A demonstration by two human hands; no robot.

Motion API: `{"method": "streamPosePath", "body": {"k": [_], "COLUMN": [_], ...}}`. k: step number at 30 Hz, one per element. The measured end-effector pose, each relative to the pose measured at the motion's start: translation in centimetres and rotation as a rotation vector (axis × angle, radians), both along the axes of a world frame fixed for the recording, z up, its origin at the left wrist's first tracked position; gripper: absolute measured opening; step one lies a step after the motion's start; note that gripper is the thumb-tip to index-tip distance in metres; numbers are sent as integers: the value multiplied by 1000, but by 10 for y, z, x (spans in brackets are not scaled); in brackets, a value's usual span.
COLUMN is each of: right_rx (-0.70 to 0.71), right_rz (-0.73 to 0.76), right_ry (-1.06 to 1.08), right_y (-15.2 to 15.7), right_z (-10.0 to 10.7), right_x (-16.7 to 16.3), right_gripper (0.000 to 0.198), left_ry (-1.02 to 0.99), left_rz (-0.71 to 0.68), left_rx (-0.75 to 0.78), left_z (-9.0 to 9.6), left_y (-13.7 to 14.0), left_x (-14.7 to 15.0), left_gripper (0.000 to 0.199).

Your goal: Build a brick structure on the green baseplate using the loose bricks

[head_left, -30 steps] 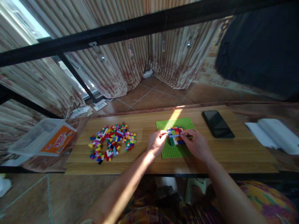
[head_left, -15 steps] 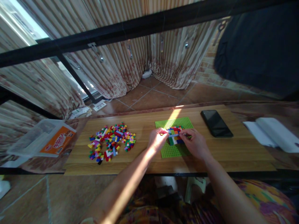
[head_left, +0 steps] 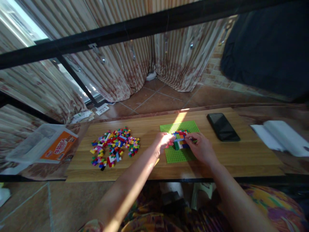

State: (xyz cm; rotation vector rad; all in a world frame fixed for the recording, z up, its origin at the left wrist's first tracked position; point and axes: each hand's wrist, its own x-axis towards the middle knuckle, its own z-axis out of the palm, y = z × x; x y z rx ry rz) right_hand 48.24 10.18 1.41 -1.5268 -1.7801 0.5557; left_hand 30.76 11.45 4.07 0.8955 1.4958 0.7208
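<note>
A low block of coloured toy bricks (head_left: 180,136) rises from the light green studded baseplate (head_left: 175,157), which lies on the table in front of me. My left hand (head_left: 164,141) is closed at the left side of these bricks, with its fingertips against them. At their right end my right hand (head_left: 201,147) is pinched, thumb and forefinger on the bricks. The fingers hide both ends of the brick build, and any small loose brick between them is too small to make out.
Many loose bricks (head_left: 113,145) lie spread on the wooden table (head_left: 145,172) at left. Beyond them stands a clear plastic box (head_left: 33,138) with an orange label. A black phone (head_left: 223,127) lies at right, near white paper (head_left: 287,138) past the table.
My left hand has turned slightly, its fingers curling lower at the left side of the bricks. The right hand stays nearly where it was, and the camera view has shifted a little.
</note>
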Motion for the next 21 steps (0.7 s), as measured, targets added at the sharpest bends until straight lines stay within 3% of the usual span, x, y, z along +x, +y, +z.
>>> {"method": "streamPosePath", "body": {"k": [21], "right_rx": [35], "right_rz": [-63], "right_ry": [-79], "right_y": [-2], "right_z": [1], "right_x": [-7], "right_gripper": [29], "left_ry": [73], "left_rz": [74], "left_rx": [69], "left_z": [2], "left_y": [-6], "left_x": [8], "left_gripper": [14]}}
